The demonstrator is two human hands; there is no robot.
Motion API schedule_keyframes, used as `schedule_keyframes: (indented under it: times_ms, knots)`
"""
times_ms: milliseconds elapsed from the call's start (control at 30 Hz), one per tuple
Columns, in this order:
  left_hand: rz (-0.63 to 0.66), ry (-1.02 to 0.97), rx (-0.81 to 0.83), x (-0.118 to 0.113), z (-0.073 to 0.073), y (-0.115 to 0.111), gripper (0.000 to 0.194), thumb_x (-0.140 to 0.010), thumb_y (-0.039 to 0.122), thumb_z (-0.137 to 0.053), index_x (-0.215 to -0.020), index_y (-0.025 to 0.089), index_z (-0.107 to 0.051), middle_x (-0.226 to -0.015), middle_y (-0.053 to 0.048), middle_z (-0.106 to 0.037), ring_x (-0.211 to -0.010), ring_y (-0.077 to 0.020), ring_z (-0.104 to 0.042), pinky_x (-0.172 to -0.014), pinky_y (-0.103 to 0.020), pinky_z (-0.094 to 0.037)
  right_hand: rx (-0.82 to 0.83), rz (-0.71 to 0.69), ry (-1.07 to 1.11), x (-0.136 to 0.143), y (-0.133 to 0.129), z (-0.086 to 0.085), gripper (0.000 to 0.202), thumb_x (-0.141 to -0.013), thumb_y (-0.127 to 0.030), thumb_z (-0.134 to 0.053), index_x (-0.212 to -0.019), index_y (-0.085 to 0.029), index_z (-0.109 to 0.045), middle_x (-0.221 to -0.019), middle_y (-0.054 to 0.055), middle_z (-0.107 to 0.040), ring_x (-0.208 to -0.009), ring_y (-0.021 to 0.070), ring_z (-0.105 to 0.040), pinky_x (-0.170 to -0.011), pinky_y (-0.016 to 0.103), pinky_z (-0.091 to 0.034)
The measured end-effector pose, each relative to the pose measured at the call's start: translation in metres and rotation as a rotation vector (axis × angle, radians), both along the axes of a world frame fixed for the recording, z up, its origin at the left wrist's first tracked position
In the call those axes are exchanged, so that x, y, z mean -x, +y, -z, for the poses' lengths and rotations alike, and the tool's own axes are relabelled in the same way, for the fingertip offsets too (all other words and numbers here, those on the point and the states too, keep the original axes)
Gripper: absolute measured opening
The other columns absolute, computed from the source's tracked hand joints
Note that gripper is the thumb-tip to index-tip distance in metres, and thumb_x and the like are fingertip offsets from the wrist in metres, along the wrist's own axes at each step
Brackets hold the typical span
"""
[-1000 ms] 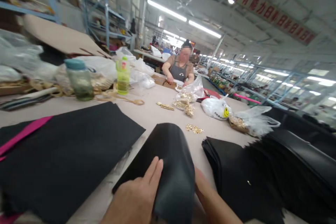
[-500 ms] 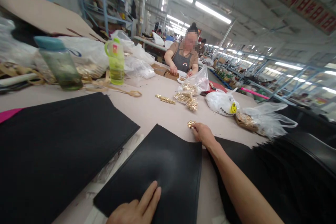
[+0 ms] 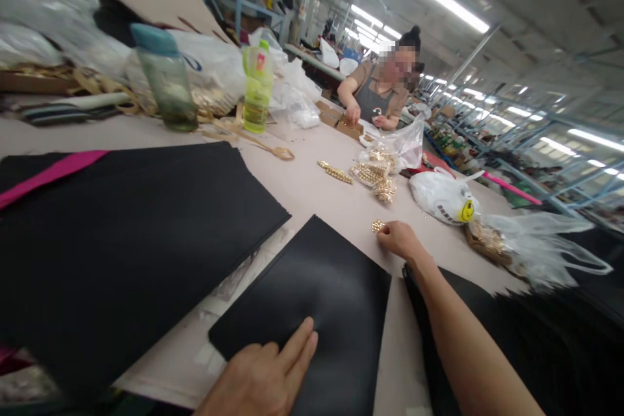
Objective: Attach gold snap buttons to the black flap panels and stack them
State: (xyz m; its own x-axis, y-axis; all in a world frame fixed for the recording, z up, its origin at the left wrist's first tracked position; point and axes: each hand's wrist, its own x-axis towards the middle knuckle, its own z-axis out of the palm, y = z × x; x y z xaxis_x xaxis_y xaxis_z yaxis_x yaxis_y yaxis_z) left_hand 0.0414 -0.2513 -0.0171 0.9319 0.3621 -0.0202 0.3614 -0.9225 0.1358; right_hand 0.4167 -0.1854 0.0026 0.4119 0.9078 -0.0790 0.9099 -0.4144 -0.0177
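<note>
My left hand lies on a black leather-like panel, index and middle fingers stretched out and pressing its surface. Beyond the panel's far right corner, my right hand is over the table with its fingers pinched at a small cluster of gold metal pieces. The fingers partly cover the cluster, so its exact kind cannot be made out. A large black stack of panels is to the left. More black pieces lie under and beside my right forearm.
A co-worker sits across the table, hands at a small cardboard box. Gold pieces lie mid-table. A teal-lidded bottle, a yellow-green bottle, a white plastic bag and a clear bag stand around.
The view has turned left, so things appear shifted rightward. My right hand stays at the gold cluster, its fingers covering more of it. My left hand still presses the panel.
</note>
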Motion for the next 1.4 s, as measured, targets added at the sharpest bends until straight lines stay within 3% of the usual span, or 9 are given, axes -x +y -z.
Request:
schedule_keyframes:
  times_ms: [167, 367, 500, 600, 800, 1033, 1400]
  knots:
    - [0.029, -0.010, 0.188, 0.001, -0.007, 0.002, 0.074, -0.075, 0.021, -0.060, -0.146, 0.010, -0.040, -0.153, -0.017, -0.035, -0.087, -0.0259, -0.067, -0.072, -0.043, -0.059, -0.044, 0.049, 0.160, -0.006, -0.008, -0.003, 0.019, -0.075, -0.019, -0.059, -0.058, -0.016, -0.065, -0.053, 0.001, -0.059, -0.057, 0.0160, -0.056, -0.057, 0.026, -0.033]
    - [-0.001, -0.061, 0.027, -0.011, 0.015, -0.013, 0.067, -0.079, 0.014, -0.047, -0.145, 0.003, -0.039, -0.149, -0.026, -0.038, -0.074, -0.0249, -0.066, -0.059, -0.041, -0.057, -0.234, 0.164, 0.412, 0.020, -0.030, -0.009, 0.010, -0.074, -0.023, -0.058, -0.071, -0.016, -0.065, -0.059, 0.002, -0.063, -0.060, 0.0170, -0.062, -0.058, 0.025, -0.045]
    - [-0.028, -0.069, -0.003, -0.019, 0.016, -0.023, 0.067, -0.080, 0.019, -0.050, -0.143, -0.001, -0.040, -0.146, -0.029, -0.039, -0.069, -0.0247, -0.065, -0.054, -0.040, -0.054, -0.307, 0.225, 0.674, 0.052, -0.052, -0.015, 0.023, -0.073, -0.036, -0.064, -0.083, -0.015, -0.065, -0.071, 0.004, -0.068, -0.067, 0.0184, -0.068, -0.062, 0.028, -0.056]
    - [-0.045, -0.092, 0.020, -0.014, 0.009, -0.024, 0.067, -0.084, 0.029, -0.053, -0.144, 0.002, -0.040, -0.150, -0.025, -0.037, -0.075, -0.0250, -0.064, -0.059, -0.040, -0.054, -0.311, 0.220, 0.871, 0.086, -0.071, -0.018, 0.033, -0.068, -0.044, -0.073, -0.081, -0.014, -0.067, -0.069, 0.004, -0.068, -0.066, 0.0178, -0.068, -0.065, 0.029, -0.058]
    - [-0.038, -0.154, 0.016, 0.002, 0.005, -0.017, 0.065, -0.087, 0.039, -0.054, -0.143, 0.006, -0.042, -0.147, -0.018, -0.046, -0.083, -0.0249, -0.063, -0.065, -0.040, -0.052, -0.208, 0.175, 1.232, 0.151, -0.101, -0.005, 0.039, -0.060, -0.040, -0.084, -0.083, -0.014, -0.066, -0.064, 0.002, -0.068, -0.058, 0.0144, -0.064, -0.059, 0.026, -0.054]
    - [0.007, -0.217, 0.029, 0.005, 0.014, -0.016, 0.059, -0.088, 0.040, -0.055, -0.137, 0.008, -0.046, -0.134, -0.013, -0.057, -0.084, -0.0236, -0.060, -0.067, -0.039, -0.049, 0.047, -0.008, 1.060, 0.170, -0.109, 0.005, 0.014, -0.078, -0.028, -0.066, -0.083, -0.016, -0.071, -0.064, -0.001, -0.064, -0.055, 0.0099, -0.054, -0.052, 0.021, -0.043]
    - [0.021, -0.211, 0.082, 0.006, 0.010, -0.012, 0.055, -0.090, 0.039, -0.052, -0.136, 0.009, -0.047, -0.133, -0.012, -0.057, -0.086, -0.0225, -0.059, -0.068, -0.037, -0.046, 0.177, -0.037, 0.925, 0.173, -0.096, 0.000, 0.012, -0.078, -0.028, -0.064, -0.079, -0.018, -0.071, -0.063, -0.001, -0.063, -0.055, 0.0109, -0.054, -0.051, 0.021, -0.042]
